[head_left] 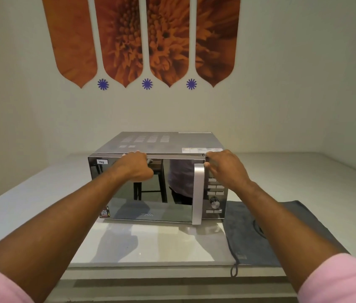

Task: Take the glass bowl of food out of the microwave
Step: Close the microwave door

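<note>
A silver microwave (pixel 150 143) with a mirrored door (pixel 150 204) stands on the white counter (pixel 150 243), door closed or nearly so. The glass bowl is hidden inside; the mirror shows only reflections. My left hand (pixel 136 166) rests on the door's top edge, fingers curled over it. Near the top of the silver vertical handle (pixel 198 193), my right hand (pixel 225 167) has its fingers at the seam between door and control panel. Whether it grips the handle I cannot tell.
A grey cloth (pixel 251 232) with a loop lies on the counter right of the microwave. The control panel (pixel 215 200) has buttons and a knob. The wall behind carries orange flower panels (pixel 142 40). The counter's front edge is near me.
</note>
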### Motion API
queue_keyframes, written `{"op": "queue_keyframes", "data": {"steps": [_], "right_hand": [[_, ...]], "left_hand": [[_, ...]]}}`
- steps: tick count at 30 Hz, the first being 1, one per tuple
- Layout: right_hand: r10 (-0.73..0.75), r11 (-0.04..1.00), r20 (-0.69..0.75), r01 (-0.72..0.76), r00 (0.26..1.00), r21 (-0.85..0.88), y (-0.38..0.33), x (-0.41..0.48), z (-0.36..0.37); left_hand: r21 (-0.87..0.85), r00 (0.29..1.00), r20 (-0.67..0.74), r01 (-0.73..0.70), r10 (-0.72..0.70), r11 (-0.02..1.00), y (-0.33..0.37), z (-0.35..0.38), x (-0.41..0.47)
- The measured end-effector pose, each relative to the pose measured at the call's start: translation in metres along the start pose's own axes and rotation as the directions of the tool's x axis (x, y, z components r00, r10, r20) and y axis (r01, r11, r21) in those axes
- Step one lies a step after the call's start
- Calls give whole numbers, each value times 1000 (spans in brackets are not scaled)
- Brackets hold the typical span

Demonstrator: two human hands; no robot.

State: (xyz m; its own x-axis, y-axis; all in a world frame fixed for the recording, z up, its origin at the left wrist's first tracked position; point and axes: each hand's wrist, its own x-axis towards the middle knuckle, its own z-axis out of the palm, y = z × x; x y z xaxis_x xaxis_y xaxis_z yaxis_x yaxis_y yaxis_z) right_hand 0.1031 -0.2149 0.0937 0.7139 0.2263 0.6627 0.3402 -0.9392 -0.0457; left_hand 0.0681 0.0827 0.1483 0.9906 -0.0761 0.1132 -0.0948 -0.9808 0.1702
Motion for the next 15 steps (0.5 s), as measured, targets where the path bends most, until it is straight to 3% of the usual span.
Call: {"op": "queue_keyframes", "data": {"steps": [15], "right_hand": [[280, 946, -14, -273, 960, 171, -21, 9, -6]], "left_hand": [[39, 1000, -14, -22, 23, 999, -12, 5, 18]]}}
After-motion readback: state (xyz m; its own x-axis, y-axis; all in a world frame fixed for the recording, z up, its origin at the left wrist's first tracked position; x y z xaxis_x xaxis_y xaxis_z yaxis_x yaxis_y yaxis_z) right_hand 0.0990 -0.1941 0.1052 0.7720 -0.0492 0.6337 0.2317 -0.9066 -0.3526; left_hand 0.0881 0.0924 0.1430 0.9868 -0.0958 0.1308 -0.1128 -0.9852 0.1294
